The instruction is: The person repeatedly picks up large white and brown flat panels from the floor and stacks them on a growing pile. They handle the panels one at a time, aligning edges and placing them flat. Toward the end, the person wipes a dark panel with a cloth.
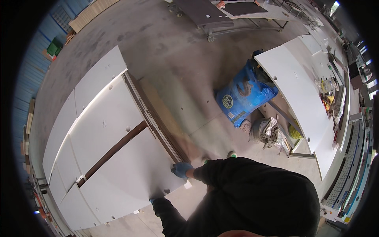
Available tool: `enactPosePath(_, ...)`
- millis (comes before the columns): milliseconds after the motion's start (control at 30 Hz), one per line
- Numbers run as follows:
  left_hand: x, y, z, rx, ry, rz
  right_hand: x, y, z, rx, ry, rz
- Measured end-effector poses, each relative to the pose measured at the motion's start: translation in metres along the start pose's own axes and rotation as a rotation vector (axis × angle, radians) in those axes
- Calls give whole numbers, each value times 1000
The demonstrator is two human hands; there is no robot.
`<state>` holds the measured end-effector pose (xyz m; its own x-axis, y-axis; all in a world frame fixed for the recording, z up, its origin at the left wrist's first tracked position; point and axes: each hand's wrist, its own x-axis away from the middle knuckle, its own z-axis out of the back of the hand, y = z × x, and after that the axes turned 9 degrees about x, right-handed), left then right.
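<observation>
A large white panel (130, 170) lies flat on a low stack at the left, with round dark spots along its edges. My right hand (181, 170), in a blue glove, is closed at the panel's near right corner, its fingers around the edge. On the panel's near edge rests my left hand (157, 196), mostly hidden by the black sleeve; only a bit of blue glove shows, and its fingers cannot be made out. A brown strip (114, 154) shows in the gap between this panel and another white panel (108, 114) beyond it.
Brown board edges (158, 130) show along the stack's right side. A blue sack (244, 94) and a crumpled bag (268, 132) are on the floor by a white-topped bench (296, 83) at right. Another person's hand (220, 4) is at a far cart (201, 14) with dark boards.
</observation>
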<state>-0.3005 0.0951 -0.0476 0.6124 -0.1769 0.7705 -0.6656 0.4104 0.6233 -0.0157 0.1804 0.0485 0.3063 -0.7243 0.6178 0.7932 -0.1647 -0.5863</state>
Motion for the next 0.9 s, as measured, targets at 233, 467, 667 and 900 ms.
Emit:
enactPosePath(233,-3,-6,4,-168,77,-102,13,28,29,-16,-188,46)
enactPosePath(467,61,-6,-37,-922,852,-1188,129,258,82,21,137,0)
enactPosePath(667,247,-85,-268,-981,-249,-1545,319,434,150,-212,1100,-349)
enactPosePath(900,452,-245,-519,-966,-984,-1650,506,603,169,135,1651,-1275)
